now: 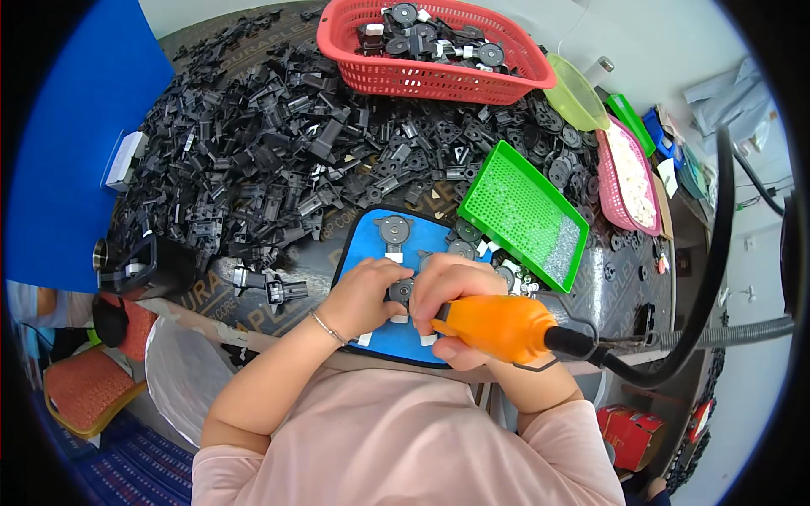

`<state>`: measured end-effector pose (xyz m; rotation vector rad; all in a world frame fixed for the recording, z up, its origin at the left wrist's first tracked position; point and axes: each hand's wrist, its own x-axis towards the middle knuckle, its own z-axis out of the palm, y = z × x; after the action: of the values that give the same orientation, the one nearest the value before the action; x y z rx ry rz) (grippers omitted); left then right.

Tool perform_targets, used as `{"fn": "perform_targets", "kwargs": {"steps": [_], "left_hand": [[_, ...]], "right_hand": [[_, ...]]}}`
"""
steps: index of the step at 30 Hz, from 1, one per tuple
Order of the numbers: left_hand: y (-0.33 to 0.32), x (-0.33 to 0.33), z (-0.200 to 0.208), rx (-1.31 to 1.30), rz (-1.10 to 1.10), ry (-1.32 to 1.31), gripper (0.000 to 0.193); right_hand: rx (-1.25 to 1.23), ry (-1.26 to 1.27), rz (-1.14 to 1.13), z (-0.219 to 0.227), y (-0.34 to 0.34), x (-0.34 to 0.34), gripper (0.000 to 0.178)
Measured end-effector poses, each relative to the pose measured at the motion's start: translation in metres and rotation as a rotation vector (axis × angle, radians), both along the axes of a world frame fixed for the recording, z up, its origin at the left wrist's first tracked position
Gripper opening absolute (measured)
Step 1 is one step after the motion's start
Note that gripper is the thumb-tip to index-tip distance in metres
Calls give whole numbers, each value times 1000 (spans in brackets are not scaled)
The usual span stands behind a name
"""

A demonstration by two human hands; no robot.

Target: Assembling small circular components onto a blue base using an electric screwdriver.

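On a blue mat (363, 251) in front of me, my left hand (361, 297) pinches a small black round plastic part (402, 290) with a white tab below it. The fingers of my right hand (456, 291) are wrapped around the front of an orange electric screwdriver (502, 325), which lies tilted with its black cable end to the right. Its tip is hidden behind my fingers, close to the held part. Another black round part with a white tab (394, 232) rests at the top of the mat. More such parts lie partly hidden beyond my right hand.
A large heap of black plastic pieces (253, 143) spreads over the left and back of the table. A red basket (422, 82) of parts stands at the back. Right of the mat, a green tray (515, 198) holds small shiny pieces. A pink basket (614, 190) holds white pieces.
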<state>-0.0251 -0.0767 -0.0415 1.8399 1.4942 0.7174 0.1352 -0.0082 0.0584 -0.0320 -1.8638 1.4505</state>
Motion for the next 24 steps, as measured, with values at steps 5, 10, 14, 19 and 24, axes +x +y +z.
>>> {"fn": "perform_targets", "kwargs": {"steps": [5,10,14,19,24], "left_hand": [[5,0,9,-37,-31,-9,52],[-1,4,28,-15,11,39,51],[-2,6,29,24,79,116,55],[-12,2,47,136,208,302,71],[-59,-11,76,25,384,339,91]], "right_hand": [[-13,63,78,-10,14,3,33],[-243,350,-6,25,21,32,38],[-136,485,-365,33,58,67,33],[-189,456,-865,-3,91,96,25],[-114,512,-823,-4,90,109,25]]}}
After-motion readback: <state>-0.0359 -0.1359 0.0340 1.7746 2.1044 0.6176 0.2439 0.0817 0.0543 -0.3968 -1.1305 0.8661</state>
